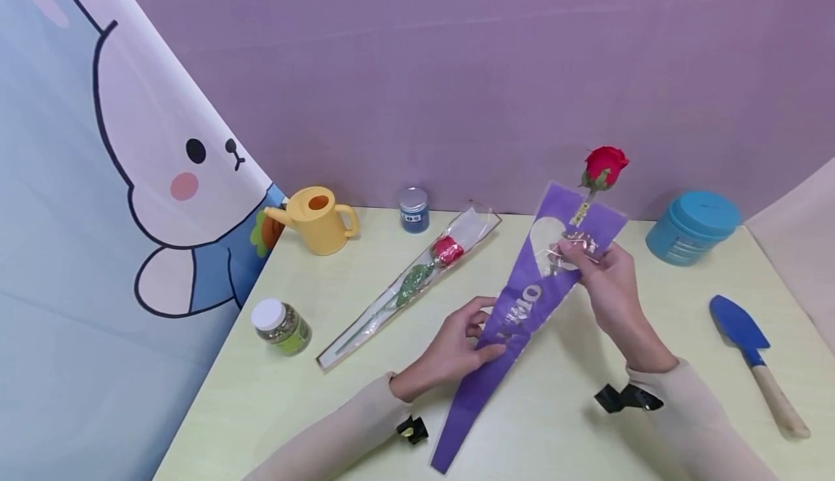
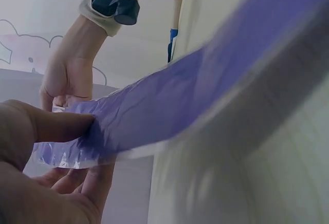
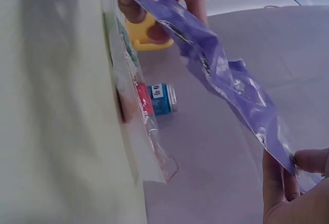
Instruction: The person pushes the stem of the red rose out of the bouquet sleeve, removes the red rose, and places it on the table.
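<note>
A long purple cone-shaped flower sleeve (image 1: 522, 307) is held slanting above the pale table (image 1: 313, 394). A red rose (image 1: 604, 166) sticks out of its wide upper end. My left hand (image 1: 466, 340) pinches the sleeve near its middle, thumb on top; the left wrist view shows the thumb (image 2: 56, 124) pressed on the purple film (image 2: 169, 100). My right hand (image 1: 596, 260) pinches the sleeve's wide end by its clear heart window; in the right wrist view its fingers (image 3: 300, 165) grip the sleeve's edge (image 3: 226, 75).
A second rose in a clear sleeve (image 1: 417, 278) lies left of my hands. A yellow watering can (image 1: 320, 220), a small blue jar (image 1: 414, 210) and a teal tin (image 1: 694, 227) stand along the back. A green-filled jar (image 1: 282, 326) sits front left, a blue trowel (image 1: 750, 354) at right.
</note>
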`<action>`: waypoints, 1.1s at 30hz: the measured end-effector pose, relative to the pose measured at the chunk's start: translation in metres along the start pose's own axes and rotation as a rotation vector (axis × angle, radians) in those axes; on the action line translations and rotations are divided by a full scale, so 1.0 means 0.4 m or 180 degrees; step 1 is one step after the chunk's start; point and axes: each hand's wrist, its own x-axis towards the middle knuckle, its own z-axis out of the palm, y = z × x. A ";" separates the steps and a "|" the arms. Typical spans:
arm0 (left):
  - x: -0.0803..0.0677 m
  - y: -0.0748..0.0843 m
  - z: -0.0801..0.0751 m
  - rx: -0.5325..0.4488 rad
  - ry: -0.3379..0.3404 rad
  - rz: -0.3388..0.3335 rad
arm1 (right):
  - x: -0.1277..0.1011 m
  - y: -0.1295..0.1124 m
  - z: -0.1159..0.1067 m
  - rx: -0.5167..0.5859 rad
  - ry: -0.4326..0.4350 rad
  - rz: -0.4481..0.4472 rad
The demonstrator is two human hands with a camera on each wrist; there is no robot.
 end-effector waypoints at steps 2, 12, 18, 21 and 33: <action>-0.002 0.000 -0.001 -0.0007 -0.0026 -0.0009 | 0.001 -0.008 -0.005 0.0085 0.0000 -0.0009; 0.001 0.007 -0.020 0.0244 -0.0032 0.0117 | 0.008 -0.024 -0.015 0.0184 -0.0058 -0.0109; 0.017 0.016 -0.027 0.0195 0.0017 0.0169 | 0.013 -0.031 -0.017 0.0217 -0.0085 -0.0140; 0.022 0.015 -0.024 0.0186 0.0061 0.0189 | 0.011 -0.033 -0.016 0.0174 -0.0096 -0.0110; 0.028 0.013 -0.023 0.0006 0.0188 0.0369 | 0.010 -0.042 -0.020 -0.0113 -0.0051 0.0024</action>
